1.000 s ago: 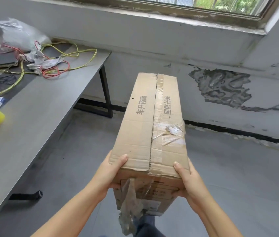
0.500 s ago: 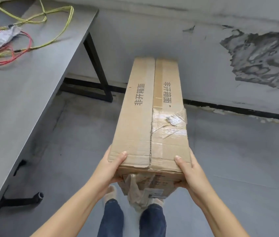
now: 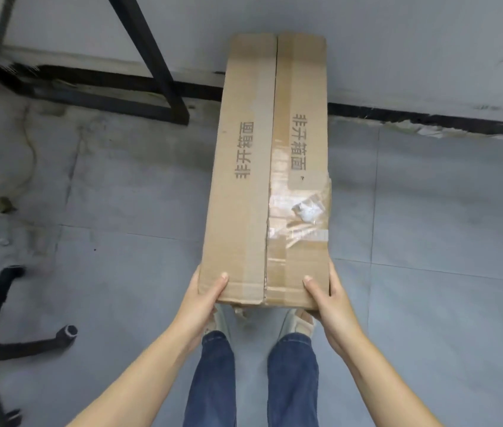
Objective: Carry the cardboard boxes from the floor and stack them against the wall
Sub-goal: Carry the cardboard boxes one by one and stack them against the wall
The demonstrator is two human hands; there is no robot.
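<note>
Since the earlier frames the view has tipped steeply downward: the tabletop with its wires has gone out of sight and the long cardboard box now points down toward the foot of the wall, its far end over the black baseboard strip. Both hands grip the near end of the box, with the left hand wrapped round the left corner, thumb on top, and the right hand likewise at the right corner. Clear tape crosses the top seam beside the printed characters. Below the box show 2 shoes and blue jeans. A black table leg stands left, with a black chair base lower left on the grey floor.
</note>
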